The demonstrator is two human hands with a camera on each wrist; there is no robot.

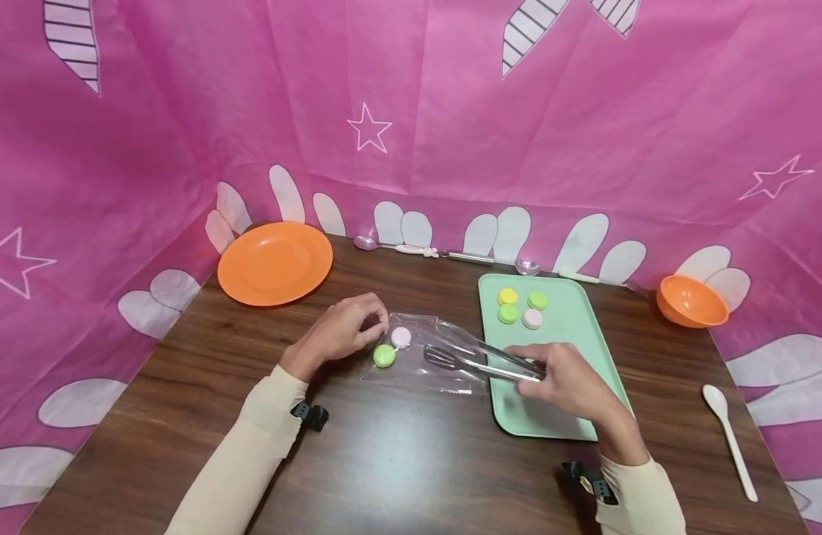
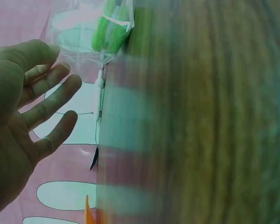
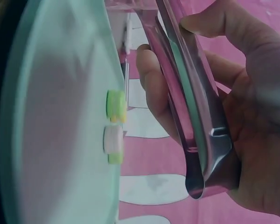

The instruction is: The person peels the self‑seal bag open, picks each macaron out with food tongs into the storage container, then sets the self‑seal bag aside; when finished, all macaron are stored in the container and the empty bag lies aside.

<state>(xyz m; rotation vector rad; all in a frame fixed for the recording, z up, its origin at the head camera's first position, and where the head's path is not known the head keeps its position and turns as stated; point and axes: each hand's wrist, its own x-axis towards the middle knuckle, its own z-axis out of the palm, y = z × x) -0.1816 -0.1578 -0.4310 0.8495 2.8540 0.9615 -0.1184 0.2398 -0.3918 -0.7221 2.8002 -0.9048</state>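
Observation:
Between both hands lies a clear plastic bag [image 1: 411, 379] with a pink macaron [image 1: 400, 337] and a green macaron [image 1: 384, 356] at its left end. My left hand [image 1: 344, 327] pinches the bag's left edge between thumb and index finger; the other fingers spread loosely in the left wrist view. Metal tongs [image 1: 481, 364] are gripped by my right hand [image 1: 563, 377], their tips within the bag's outline and parted, nothing between them. Whether the tips are inside or above the bag, I cannot tell. Beneath the right hand is a mint-green tray [image 1: 565, 297] bearing several macarons [image 1: 533, 319].
An orange plate [image 1: 275, 264] stands at the back left, an orange bowl [image 1: 692, 302] at the back right. Several utensils, including a ladle [image 1: 528, 267], line the table's back edge by a pink curtain [image 1: 424, 111]. A white spoon [image 1: 730, 438] lies at right.

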